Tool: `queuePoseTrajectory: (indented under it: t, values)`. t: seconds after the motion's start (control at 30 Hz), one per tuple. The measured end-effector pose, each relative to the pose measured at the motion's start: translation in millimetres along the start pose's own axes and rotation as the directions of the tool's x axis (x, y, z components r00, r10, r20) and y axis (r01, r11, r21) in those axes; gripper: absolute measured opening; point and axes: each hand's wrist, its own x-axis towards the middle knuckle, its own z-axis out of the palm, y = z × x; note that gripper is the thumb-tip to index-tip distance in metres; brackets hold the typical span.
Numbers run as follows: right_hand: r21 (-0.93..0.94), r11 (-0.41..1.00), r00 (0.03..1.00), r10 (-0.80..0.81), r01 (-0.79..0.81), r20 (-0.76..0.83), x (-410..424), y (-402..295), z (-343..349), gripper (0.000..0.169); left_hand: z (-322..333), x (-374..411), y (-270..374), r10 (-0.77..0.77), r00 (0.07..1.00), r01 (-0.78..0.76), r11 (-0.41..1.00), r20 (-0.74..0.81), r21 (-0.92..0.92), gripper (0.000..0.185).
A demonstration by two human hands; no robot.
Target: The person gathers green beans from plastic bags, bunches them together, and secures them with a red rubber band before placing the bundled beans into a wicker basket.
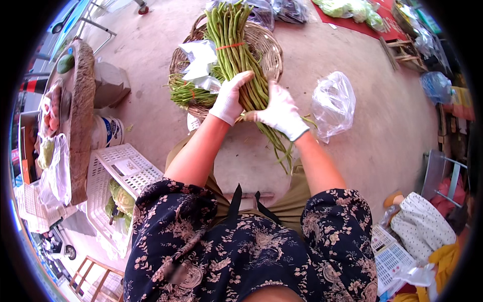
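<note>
Between my two gloved hands is a thick bundle of long green beans (231, 56), bound near its upper end by an orange-red band. My left hand (234, 96) grips the bundle's left side. From the right, my right hand (279, 111) wraps its lower part, with the thumb across the front. Loose bean ends trail below toward my knees. Under the bundle stands a round wicker basket (273, 47). Inside its left part lie another banded bundle of beans (192, 92) and a crumpled white sheet (202, 62), perhaps plastic or paper.
A clear plastic bag (334, 105) lies on the floor to the right. On my left are a white plastic crate (128, 166) with cabbage, a bucket (109, 130) and a stone-like slab (81, 124). Another person's dotted trousers (422, 219) show at lower right. Leafy vegetables (351, 9) rest on red cloth.
</note>
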Motion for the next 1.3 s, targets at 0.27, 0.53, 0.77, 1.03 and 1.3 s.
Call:
queuePoseTrajectory:
  t: [0.27, 0.53, 0.77, 1.03, 1.3]
  values:
    - [0.24, 0.948, 0.972, 0.173, -0.208, 0.159, 0, 14, 10, 0.124, -7, 4, -22, -0.141, 0.989, 0.142, 0.99, 0.04, -0.018, 0.047]
    - [0.728, 0.685, 0.995, 0.05, 0.03, -0.089, 5, 73, 14, 0.08, 28, 12, -23, -0.196, 0.915, 0.248, 0.963, 0.353, -0.109, 0.092]
    - [0.914, 0.404, 0.993, 0.08, 0.043, -0.083, 7, 94, -24, 0.052, 16, 29, -29, -0.233, 0.968, 0.24, 0.969, 0.098, -0.065, 0.081]
    - [0.973, 0.221, 0.972, 0.235, -0.068, 0.015, -3, 109, -59, 0.046, 17, 26, -9, -0.244, 0.969, 0.245, 0.969, 0.041, -0.025, 0.071]
    - [0.973, 0.151, 0.956, 0.263, -0.171, 0.128, -2, 98, -40, 0.041, 9, 21, -25, -0.289, 0.941, 0.217, 0.913, 0.175, 0.345, 0.064]
